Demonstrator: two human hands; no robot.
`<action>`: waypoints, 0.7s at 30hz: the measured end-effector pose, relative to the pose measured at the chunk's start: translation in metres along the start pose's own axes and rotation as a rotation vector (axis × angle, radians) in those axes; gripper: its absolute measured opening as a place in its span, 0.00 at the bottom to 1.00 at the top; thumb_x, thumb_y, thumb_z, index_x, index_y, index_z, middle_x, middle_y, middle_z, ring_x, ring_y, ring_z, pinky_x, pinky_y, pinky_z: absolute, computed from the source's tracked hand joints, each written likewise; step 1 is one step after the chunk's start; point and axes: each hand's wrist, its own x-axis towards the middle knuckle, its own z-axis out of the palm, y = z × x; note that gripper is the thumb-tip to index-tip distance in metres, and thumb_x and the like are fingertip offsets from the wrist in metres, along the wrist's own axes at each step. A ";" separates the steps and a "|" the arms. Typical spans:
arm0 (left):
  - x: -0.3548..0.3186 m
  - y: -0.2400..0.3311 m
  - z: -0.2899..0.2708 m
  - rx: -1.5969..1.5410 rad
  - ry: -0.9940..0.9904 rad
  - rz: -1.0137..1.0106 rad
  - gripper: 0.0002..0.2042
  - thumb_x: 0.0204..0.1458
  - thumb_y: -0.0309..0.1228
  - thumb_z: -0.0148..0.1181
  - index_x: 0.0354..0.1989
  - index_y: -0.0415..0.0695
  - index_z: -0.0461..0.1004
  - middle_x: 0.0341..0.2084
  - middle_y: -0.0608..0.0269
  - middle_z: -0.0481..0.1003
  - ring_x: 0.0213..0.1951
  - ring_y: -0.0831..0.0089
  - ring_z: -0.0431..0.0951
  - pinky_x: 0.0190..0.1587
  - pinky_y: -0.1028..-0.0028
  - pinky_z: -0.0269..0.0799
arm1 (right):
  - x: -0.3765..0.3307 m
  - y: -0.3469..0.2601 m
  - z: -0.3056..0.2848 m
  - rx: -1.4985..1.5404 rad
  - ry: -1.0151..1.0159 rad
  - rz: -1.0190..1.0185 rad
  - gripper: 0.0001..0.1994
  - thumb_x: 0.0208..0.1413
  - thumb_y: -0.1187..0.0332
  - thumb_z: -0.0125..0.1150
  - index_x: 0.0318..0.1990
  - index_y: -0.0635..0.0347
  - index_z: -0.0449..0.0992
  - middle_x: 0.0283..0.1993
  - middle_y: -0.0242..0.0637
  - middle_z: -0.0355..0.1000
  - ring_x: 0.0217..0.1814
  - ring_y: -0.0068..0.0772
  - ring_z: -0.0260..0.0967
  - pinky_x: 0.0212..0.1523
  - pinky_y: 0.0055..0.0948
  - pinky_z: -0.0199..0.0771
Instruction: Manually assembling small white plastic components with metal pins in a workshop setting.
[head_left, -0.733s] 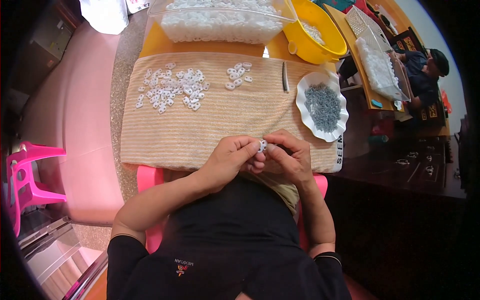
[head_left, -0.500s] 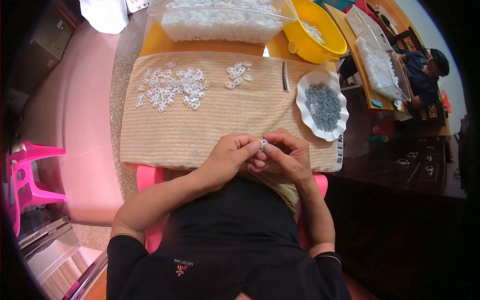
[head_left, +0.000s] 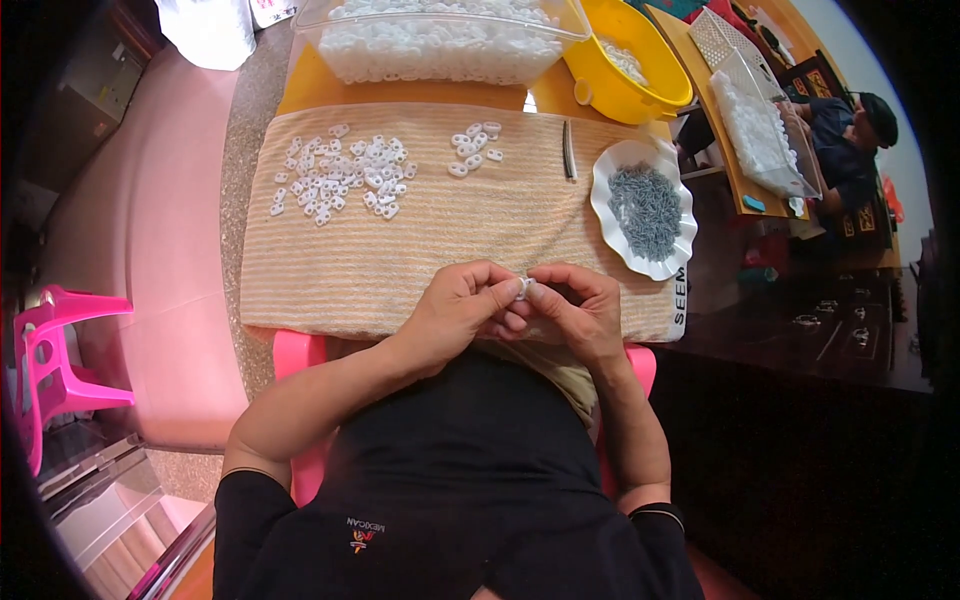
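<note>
A small white plastic piece [head_left: 523,288] is pinched between both hands over the near edge of the striped towel [head_left: 400,270]. My left hand [head_left: 465,305] grips it from the left with thumb and fingers closed. From the other side my right hand [head_left: 580,308] has thumb and forefinger on it; the fingers hide most of the piece. Farther off lies a loose pile of white two-holed pieces [head_left: 345,175], with a smaller group of them [head_left: 475,148] to its right. A scalloped white dish [head_left: 610,222] holds many small grey pins [head_left: 648,210].
A clear bin [head_left: 440,70] full of white pieces stands at the back, beside a yellow basin [head_left: 640,90]. A thin dark-and-white rod [head_left: 569,152] lies near the dish. A pink stool [head_left: 65,375] is at left. Another person [head_left: 845,140] sits by a bin at far right.
Both hands stay in the same place, still pinching the piece, which has turned slightly between the fingertips. The view has shifted a little.
</note>
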 end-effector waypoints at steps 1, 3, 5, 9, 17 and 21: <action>0.000 0.000 0.000 -0.011 0.002 -0.003 0.10 0.60 0.33 0.53 0.42 0.39 0.71 0.32 0.64 0.76 0.32 0.80 0.77 0.36 0.81 0.75 | 0.000 0.000 -0.001 0.007 -0.005 0.005 0.09 0.54 0.76 0.62 0.42 0.67 0.77 0.34 0.33 0.77 0.36 0.18 0.72 0.39 0.18 0.72; 0.000 0.000 0.000 -0.011 0.008 0.000 0.10 0.60 0.33 0.53 0.42 0.39 0.71 0.32 0.64 0.76 0.32 0.80 0.77 0.36 0.80 0.75 | 0.000 0.001 -0.002 0.015 -0.010 0.010 0.09 0.54 0.76 0.62 0.43 0.67 0.77 0.35 0.34 0.77 0.37 0.19 0.72 0.40 0.19 0.73; 0.000 0.000 0.000 -0.012 0.013 0.003 0.10 0.60 0.33 0.53 0.41 0.39 0.71 0.32 0.64 0.77 0.32 0.80 0.77 0.36 0.80 0.75 | 0.001 0.000 -0.004 0.121 -0.090 0.028 0.11 0.54 0.77 0.62 0.45 0.68 0.76 0.37 0.35 0.77 0.38 0.20 0.73 0.41 0.19 0.73; -0.001 0.001 0.000 -0.024 0.039 -0.014 0.09 0.59 0.32 0.55 0.41 0.39 0.72 0.32 0.63 0.77 0.32 0.80 0.77 0.36 0.80 0.76 | 0.000 0.001 -0.008 0.165 -0.118 0.053 0.12 0.54 0.77 0.61 0.46 0.68 0.75 0.38 0.37 0.77 0.39 0.22 0.73 0.42 0.20 0.73; 0.000 0.003 0.001 -0.024 0.066 -0.031 0.10 0.57 0.31 0.57 0.41 0.38 0.73 0.31 0.63 0.77 0.30 0.81 0.77 0.35 0.82 0.76 | 0.002 0.003 -0.010 0.125 -0.102 0.059 0.12 0.53 0.77 0.62 0.46 0.68 0.75 0.38 0.38 0.76 0.39 0.24 0.74 0.42 0.22 0.74; 0.000 0.002 0.001 -0.006 0.075 -0.028 0.10 0.57 0.31 0.57 0.41 0.37 0.73 0.31 0.63 0.77 0.31 0.80 0.77 0.35 0.81 0.76 | 0.002 0.003 -0.010 0.172 -0.098 0.071 0.09 0.52 0.78 0.62 0.42 0.69 0.75 0.38 0.40 0.77 0.38 0.25 0.74 0.40 0.24 0.75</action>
